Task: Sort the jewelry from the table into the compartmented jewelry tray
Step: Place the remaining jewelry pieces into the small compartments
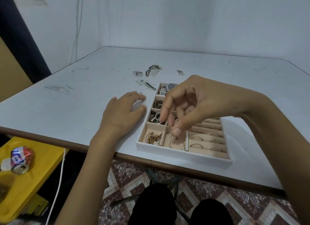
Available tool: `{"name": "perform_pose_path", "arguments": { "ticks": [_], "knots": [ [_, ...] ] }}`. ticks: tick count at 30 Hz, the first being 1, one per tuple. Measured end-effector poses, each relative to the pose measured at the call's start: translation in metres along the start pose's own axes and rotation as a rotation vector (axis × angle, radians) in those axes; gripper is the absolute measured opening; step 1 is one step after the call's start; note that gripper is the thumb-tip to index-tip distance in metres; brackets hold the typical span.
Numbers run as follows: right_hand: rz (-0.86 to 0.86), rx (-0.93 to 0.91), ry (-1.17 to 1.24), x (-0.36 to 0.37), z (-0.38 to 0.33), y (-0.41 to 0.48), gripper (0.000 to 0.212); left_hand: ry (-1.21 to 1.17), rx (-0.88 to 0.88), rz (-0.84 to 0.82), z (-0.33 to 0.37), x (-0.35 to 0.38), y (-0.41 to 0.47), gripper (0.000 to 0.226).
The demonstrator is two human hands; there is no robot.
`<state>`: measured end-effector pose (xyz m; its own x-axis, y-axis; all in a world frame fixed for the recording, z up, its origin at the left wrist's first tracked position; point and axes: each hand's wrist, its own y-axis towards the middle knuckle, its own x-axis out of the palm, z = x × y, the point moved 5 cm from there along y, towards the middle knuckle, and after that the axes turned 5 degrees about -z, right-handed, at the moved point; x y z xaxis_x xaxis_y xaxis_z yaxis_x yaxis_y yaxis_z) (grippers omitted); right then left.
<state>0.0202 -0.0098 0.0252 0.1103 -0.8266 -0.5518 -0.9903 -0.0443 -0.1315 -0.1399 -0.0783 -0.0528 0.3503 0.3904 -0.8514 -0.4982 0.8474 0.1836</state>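
The white compartmented jewelry tray (pixel 182 153) sits near the table's front edge. Its beige compartments hold a watch (pixel 168 87), dark pieces, gold earrings (pixel 153 137), a thin chain (pixel 177 143) and several rings (pixel 197 138). My right hand (pixel 189 104) hovers over the tray's middle, thumb and fingers pinched on a small pinkish chain piece that hangs into the front middle compartment. My left hand (pixel 123 113) rests flat on the table, touching the tray's left wall, fingers apart. Small jewelry pieces lie on the table behind the tray: one at the left (pixel 137 73), one at the right (pixel 180 72).
The white table (pixel 67 97) has scuffs and dark chipped spots (pixel 153 69) behind the tray. A yellow stool (pixel 25 183) with a crushed can (pixel 21 159) stands low at the left, beside a white cable (pixel 58 188). Walls close the back.
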Motion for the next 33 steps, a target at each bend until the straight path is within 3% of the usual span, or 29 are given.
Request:
{"name": "perform_pose_path", "arguments": {
  "ticks": [11,33],
  "knots": [
    [-0.094,0.002,0.021,0.001,0.003,-0.004,0.030,0.013,-0.023,0.001,0.003,-0.003,-0.002,0.035],
    [-0.087,0.058,-0.055,0.003,0.011,0.001,0.028,0.005,-0.033,-0.007,0.003,-0.003,-0.002,0.035]
  ]
}}
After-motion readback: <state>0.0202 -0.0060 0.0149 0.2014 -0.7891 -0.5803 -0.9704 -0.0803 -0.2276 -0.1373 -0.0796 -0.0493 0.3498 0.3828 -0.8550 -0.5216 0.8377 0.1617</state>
